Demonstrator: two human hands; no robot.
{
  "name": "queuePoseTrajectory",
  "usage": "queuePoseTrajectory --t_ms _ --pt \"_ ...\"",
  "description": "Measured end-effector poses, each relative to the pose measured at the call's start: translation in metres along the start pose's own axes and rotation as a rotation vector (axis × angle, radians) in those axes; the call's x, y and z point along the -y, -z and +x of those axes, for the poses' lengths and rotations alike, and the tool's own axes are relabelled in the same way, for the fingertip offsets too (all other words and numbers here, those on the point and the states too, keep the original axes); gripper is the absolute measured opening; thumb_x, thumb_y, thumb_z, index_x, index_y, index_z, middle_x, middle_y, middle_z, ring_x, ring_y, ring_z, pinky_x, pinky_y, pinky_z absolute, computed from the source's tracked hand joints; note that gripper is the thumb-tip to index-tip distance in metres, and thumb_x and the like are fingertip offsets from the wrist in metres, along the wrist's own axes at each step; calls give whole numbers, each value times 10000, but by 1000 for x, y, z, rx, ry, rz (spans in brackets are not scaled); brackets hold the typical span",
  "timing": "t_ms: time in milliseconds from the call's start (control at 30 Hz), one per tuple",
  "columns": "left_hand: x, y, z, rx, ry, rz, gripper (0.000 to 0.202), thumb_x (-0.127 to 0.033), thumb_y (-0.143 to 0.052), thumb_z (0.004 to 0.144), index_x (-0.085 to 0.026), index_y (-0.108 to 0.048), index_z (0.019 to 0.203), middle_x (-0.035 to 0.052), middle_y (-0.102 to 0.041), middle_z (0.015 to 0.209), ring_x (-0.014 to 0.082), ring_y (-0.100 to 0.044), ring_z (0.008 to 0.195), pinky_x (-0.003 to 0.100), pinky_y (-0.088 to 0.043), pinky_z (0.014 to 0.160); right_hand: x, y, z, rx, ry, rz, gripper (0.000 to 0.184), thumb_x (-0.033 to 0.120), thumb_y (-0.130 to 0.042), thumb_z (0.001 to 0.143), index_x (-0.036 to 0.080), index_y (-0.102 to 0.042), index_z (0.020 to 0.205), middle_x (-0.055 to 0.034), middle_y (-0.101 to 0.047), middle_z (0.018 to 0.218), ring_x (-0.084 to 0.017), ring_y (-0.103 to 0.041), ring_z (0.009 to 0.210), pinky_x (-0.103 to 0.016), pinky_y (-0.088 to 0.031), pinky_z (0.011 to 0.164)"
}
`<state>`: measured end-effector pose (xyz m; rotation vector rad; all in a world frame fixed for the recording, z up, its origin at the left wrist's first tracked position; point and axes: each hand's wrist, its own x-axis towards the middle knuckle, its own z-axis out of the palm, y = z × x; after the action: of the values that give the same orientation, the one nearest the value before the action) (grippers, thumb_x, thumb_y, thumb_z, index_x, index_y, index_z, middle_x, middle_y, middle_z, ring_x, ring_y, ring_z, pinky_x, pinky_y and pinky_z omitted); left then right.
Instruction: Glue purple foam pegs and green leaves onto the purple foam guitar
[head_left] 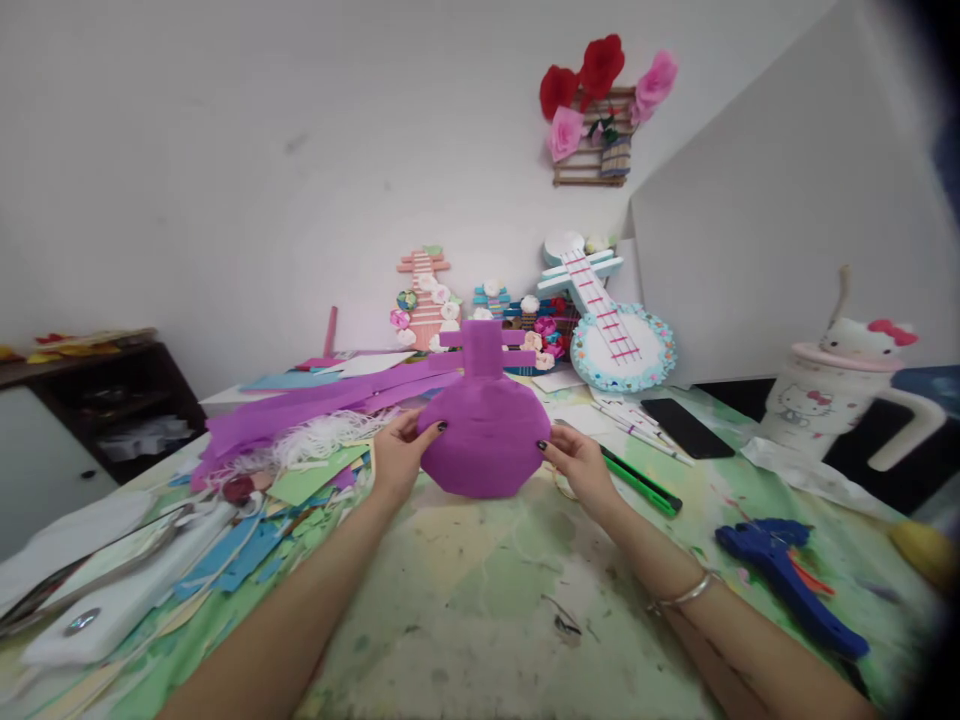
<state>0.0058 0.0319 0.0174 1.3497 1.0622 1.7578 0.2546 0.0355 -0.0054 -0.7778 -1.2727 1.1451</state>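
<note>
A purple paper-covered instrument model [484,440] stands upright in the middle of the table, with a broad many-sided body, a short neck and pegs sticking out on both sides. My left hand [399,455] grips its left edge, thumb on the front and fingers behind. On the opposite edge my right hand [581,465] pinches it the same way. Part of the fingers of both hands is hidden behind the body. Close to my right hand lies a green utility knife [641,480]. Purple crepe paper [300,410] spreads out to the left behind my left hand.
Paper scraps [300,500] and white shredded strips [315,440] litter the left side. A blue glue gun [795,580], a black phone [686,427] and a handled tumbler [817,400] are on the right. Decorated instrument models, including a white one [619,345], lean at the back wall.
</note>
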Motion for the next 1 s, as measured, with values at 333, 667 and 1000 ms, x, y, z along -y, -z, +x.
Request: queuePoseTrajectory --t_ms 333,667,1000 --pt "11 14 3 304 211 -13 524 -286 -832 545 -145 -623 1005 83 -705 1015 230 -645 927 340 -530 811 -15 5 5 70 -45 24 444 359 -774 604 174 -599 969 -35 -731 787 -187 -681 721 -377 -524 768" --pt "30 13 5 242 350 -12 532 -386 -813 550 -128 -601 964 115 -702 981 221 -666 808 303 -549 641 -11 2 3 81 -134 56 512 346 -794 564 185 -577 999 -28 -728 780 -196 -689 693 -368 -560 722" --pt "32 23 1 531 656 184 518 -513 -749 595 -102 -658 897 121 -706 698 190 -631 499 261 -456 419 -6 9 -1 11 -441 23 274 169 -695 687 180 -525 902 8 -654 613 -114 -613 464 -207 -525 447"
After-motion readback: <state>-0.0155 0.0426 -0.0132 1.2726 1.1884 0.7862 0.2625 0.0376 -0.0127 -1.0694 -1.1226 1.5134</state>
